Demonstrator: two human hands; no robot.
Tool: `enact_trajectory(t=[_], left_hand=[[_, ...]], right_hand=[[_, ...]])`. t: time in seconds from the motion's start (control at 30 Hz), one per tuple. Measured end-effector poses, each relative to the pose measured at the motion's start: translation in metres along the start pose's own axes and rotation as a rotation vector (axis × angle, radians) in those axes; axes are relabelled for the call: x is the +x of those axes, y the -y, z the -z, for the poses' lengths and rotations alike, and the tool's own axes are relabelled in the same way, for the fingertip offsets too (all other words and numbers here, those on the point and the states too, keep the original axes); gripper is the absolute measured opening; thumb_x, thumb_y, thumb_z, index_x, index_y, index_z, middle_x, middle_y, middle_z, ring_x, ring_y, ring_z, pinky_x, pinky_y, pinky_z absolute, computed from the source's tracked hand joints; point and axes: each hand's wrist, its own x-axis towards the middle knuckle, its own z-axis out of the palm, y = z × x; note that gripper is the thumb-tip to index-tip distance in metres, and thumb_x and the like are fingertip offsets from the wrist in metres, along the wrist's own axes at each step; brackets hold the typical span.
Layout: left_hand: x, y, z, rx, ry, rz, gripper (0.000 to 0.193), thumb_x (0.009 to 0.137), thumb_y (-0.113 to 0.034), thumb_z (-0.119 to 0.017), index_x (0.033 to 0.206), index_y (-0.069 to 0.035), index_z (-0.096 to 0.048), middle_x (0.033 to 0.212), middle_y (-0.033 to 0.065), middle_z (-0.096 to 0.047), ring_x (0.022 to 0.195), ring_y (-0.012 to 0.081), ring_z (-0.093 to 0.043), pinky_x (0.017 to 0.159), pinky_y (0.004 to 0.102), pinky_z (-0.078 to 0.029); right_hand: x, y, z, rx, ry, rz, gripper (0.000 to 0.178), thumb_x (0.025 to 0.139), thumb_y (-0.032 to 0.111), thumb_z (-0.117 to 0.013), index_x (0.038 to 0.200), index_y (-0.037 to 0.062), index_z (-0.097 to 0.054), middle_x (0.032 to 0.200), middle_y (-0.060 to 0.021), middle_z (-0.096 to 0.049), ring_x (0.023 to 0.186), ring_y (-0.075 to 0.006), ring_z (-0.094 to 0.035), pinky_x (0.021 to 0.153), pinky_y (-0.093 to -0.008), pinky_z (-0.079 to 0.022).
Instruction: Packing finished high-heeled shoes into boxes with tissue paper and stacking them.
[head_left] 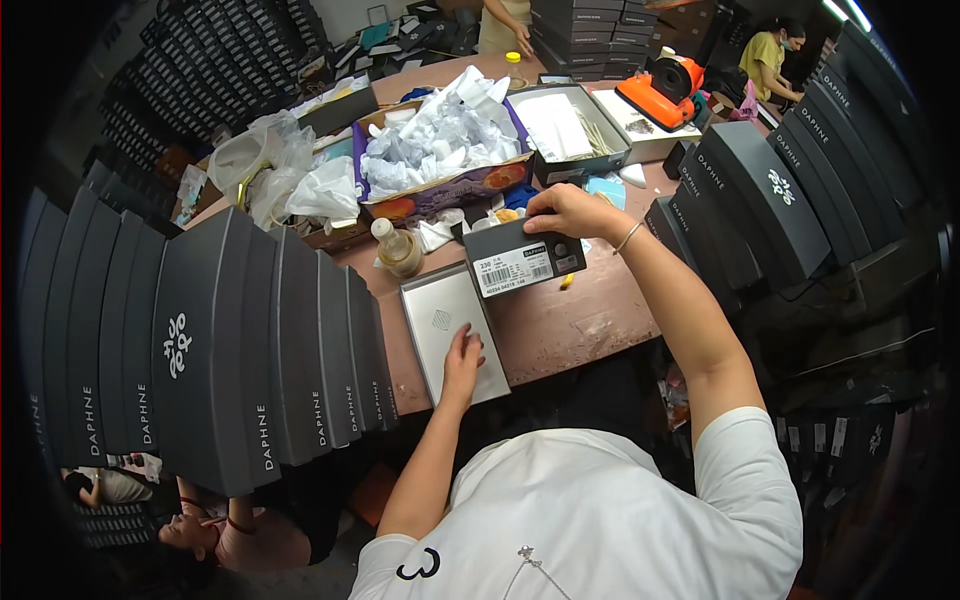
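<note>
My right hand (573,213) grips the top edge of a dark grey shoe box (500,240), which stands on the table with its white labelled end toward me. The thumb and fingers close over its upper rim. To the left of that box lies a shoe box lid (432,345), its white inside facing up with a small grey mark printed on it. Over the lid's right side is my left hand (463,362), fingers apart and holding nothing; whether it touches the lid I cannot tell. A squat bottle (399,250) with a pale cap stands just beyond the lid.
Tall stacks of grey shoe boxes rise at left (225,340) and right (765,195). Farther back are a purple carton (450,190) of crumpled white wrapping, a box of papers (570,130) and an orange machine (660,92). Other people are around the table.
</note>
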Motion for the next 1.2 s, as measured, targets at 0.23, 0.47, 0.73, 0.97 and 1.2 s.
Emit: enact_trajectory(t=[0.23, 0.47, 0.73, 0.97, 1.2], left_hand=[[0.039, -0.084, -0.022, -0.224, 0.041, 0.044, 0.079, 0.090, -0.065, -0.041, 0.150, -0.019, -0.017, 0.151, 0.0163, -0.020, 0.139, 0.0313, -0.024, 0.104, 0.0497, -0.034], [0.098, -0.095, -0.031, -0.659, 0.234, 0.169, 0.062, 0.088, -0.060, -0.049, 0.126, -0.012, -0.054, 0.125, 0.0111, -0.057, 0.119, 0.0292, -0.051, 0.101, 0.0537, -0.037], [0.006, -0.232, -0.036, -0.616, 0.332, -0.323, 0.060, 0.091, -0.023, -0.062, 0.140, -0.005, -0.032, 0.143, 0.0192, -0.033, 0.128, 0.0335, -0.040, 0.104, 0.0476, -0.038], [-0.020, -0.293, -0.070, 0.073, -0.114, -1.142, 0.090, 0.078, -0.032, -0.076, 0.145, -0.004, -0.022, 0.144, 0.0247, -0.027, 0.134, 0.0381, -0.030, 0.107, 0.0461, -0.031], [-0.042, -0.348, -0.091, 0.207, -0.162, -1.448, 0.091, 0.071, -0.025, -0.081, 0.142, -0.006, -0.027, 0.132, 0.0232, -0.044, 0.122, 0.0367, -0.048, 0.099, 0.0422, -0.041]], right_hand=[[-0.013, -0.007, -0.005, -0.063, -0.021, 0.036, 0.032, 0.083, 0.031, -0.067, 0.095, 0.0018, -0.068, 0.084, -0.0178, -0.067, 0.079, -0.0311, -0.064, 0.075, -0.0376, -0.048], [-0.029, 0.026, -0.002, -0.079, -0.109, 0.161, 0.027, 0.081, 0.025, -0.069, 0.093, 0.0012, -0.068, 0.085, -0.0186, -0.067, 0.080, -0.0314, -0.064, 0.073, -0.0370, -0.049], [-0.035, 0.122, 0.161, 0.105, -0.323, 0.209, 0.030, 0.088, 0.025, -0.066, 0.091, -0.0041, -0.067, 0.076, 0.0001, -0.064, 0.069, -0.0042, -0.053, 0.061, -0.0230, -0.045], [-0.064, 0.177, 0.252, 0.263, -0.437, 0.086, 0.027, 0.090, 0.028, -0.065, 0.100, 0.0030, -0.066, 0.081, 0.0009, -0.064, 0.062, -0.0008, -0.058, 0.055, -0.0138, -0.051], [-0.072, 0.197, 0.210, 0.326, -0.316, 0.050, 0.027, 0.090, 0.024, -0.066, 0.093, -0.0030, -0.065, 0.078, -0.0015, -0.064, 0.058, -0.0035, -0.056, 0.051, -0.0160, -0.051]])
